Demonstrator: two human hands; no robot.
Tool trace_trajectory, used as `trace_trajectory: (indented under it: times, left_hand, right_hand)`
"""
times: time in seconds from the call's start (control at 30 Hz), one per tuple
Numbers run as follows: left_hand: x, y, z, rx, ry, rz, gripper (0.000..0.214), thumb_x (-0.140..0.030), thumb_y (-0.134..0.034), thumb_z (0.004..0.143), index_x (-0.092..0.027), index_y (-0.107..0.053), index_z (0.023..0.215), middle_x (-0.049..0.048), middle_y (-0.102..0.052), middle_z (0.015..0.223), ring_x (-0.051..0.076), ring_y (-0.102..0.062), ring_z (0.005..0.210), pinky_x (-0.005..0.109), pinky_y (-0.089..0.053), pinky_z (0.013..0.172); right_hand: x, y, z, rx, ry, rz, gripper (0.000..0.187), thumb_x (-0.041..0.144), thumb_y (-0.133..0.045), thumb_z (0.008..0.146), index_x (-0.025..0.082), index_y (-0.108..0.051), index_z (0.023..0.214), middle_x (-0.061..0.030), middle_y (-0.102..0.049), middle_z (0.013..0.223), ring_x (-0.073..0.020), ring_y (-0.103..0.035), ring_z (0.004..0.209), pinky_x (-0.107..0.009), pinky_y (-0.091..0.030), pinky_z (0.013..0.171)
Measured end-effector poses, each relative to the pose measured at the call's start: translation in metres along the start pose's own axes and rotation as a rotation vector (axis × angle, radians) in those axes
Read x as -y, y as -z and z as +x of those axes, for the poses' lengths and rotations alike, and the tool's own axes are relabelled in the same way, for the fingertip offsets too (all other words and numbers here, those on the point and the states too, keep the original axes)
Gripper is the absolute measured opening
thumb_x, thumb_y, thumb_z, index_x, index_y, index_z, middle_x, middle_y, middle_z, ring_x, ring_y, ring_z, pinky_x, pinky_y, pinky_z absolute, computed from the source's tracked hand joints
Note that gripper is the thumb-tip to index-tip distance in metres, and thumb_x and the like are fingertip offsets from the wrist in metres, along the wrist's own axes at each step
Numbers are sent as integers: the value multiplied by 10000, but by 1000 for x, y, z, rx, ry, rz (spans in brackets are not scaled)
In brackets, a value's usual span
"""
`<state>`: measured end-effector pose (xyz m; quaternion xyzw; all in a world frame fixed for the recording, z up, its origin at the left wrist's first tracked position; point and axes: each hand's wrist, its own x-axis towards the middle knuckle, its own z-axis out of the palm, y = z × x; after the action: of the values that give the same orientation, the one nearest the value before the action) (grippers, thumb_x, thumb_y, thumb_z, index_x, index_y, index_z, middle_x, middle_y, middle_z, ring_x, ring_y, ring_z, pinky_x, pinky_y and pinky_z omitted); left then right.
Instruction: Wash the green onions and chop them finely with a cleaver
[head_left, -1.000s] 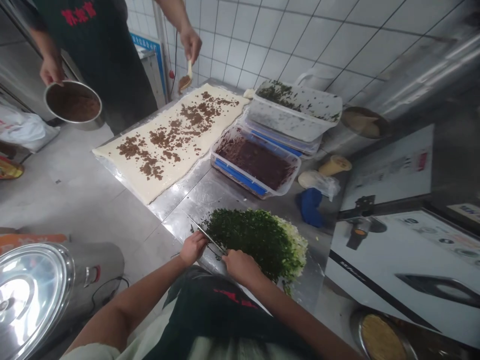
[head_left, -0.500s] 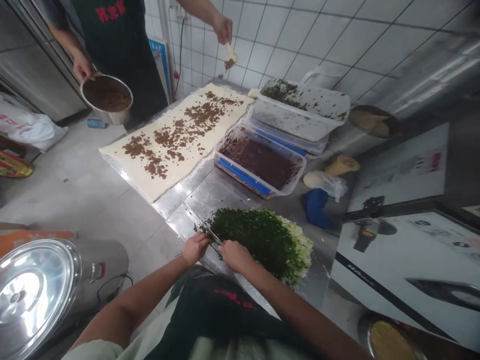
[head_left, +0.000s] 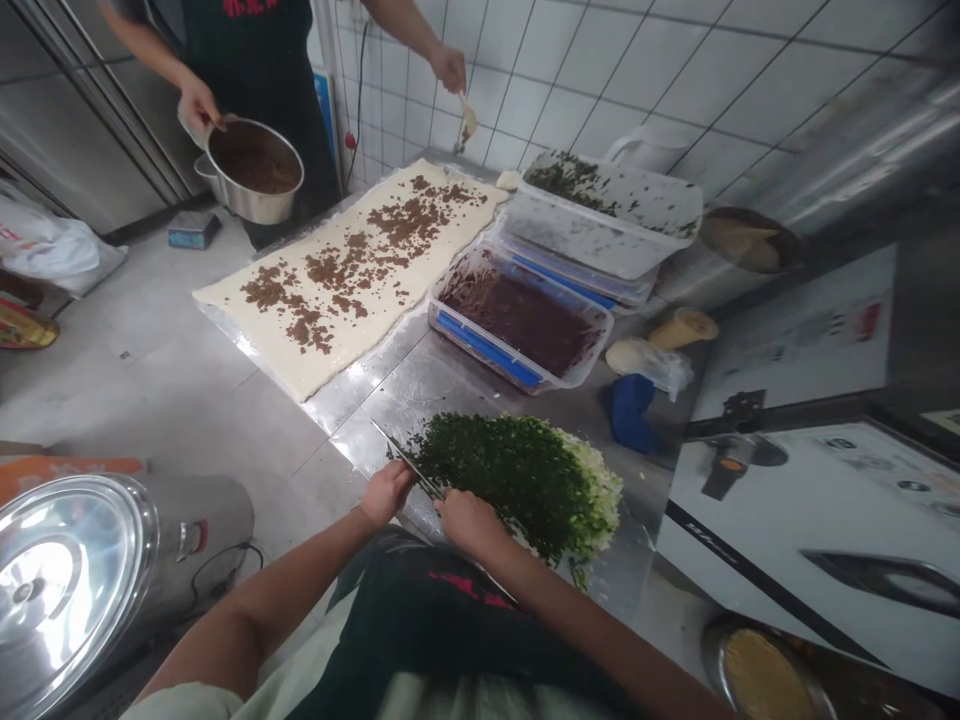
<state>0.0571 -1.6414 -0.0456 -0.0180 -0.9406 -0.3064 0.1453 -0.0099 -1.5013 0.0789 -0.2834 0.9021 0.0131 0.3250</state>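
Note:
A heap of chopped green herbs (head_left: pixel 517 478) with pale shreds at its right lies on the steel table (head_left: pixel 420 385) in front of me. A thin knife blade (head_left: pixel 405 458) stands at the heap's left edge. My right hand (head_left: pixel 466 520) is closed round the knife's near end. My left hand (head_left: pixel 386 492) has its fingers curled against the blade's side. Both hands sit at the near left of the heap.
A long dough sheet (head_left: pixel 300 360) strewn with brown filling lies at the far left. A co-worker stands behind it with a metal bowl (head_left: pixel 255 170) and a spoon (head_left: pixel 466 118). Plastic tubs (head_left: pixel 517 325) (head_left: pixel 600 215), a blue cloth (head_left: pixel 630 410) and a large pot lid (head_left: pixel 67 580) surround me.
The knife and my hands shifted slightly along the heap's left edge. The co-worker brought the bowl rightward toward the dough and lifted the spoon hand toward the wall.

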Motion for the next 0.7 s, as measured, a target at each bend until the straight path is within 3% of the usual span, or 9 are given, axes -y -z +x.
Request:
trace_trajectory:
  times: [0.1,0.23,0.4,0.53,0.7]
  left_hand:
    - [-1,4,-1,14,-21,-28,218,-222,-372,841,-187,-584,872,57,-577,821,153,-521,808,296,-469,706]
    - [-5,11,-4,60,-59,-80,208,-221,-394,831,-187,-562,948,62,-569,934,152,-507,897,301,-460,776]
    - [-4,12,-4,74,-83,-78,223,-192,-361,840,-176,-553,954,62,-571,916,153,-492,902,301,-449,773]
    - [5,17,11,137,-192,-78,205,-182,-369,838,-177,-567,889,56,-578,901,143,-497,860,301,-429,767]
    - [12,28,45,130,-248,7,148,-179,-424,803,-189,-571,788,64,-544,954,168,-468,914,333,-401,794]
  right_hand:
    - [1,1,3,-17,-5,22,329,321,-346,828,144,-601,936,-147,-649,882,-252,-604,857,-327,-441,692]
    - [0,1,-1,67,-36,33,345,342,-354,826,136,-617,915,-168,-644,891,-245,-599,875,-313,-429,700]
    - [-3,-6,-2,-29,-16,39,329,336,-344,832,151,-601,924,-143,-644,886,-228,-599,858,-299,-410,707]
    - [-18,-5,-1,-111,1,90,363,391,-312,841,177,-600,896,-107,-650,838,-217,-603,815,-268,-396,660]
    - [-54,-8,-23,-217,-56,252,385,407,-287,850,180,-595,898,-71,-652,785,-178,-602,753,-224,-372,627]
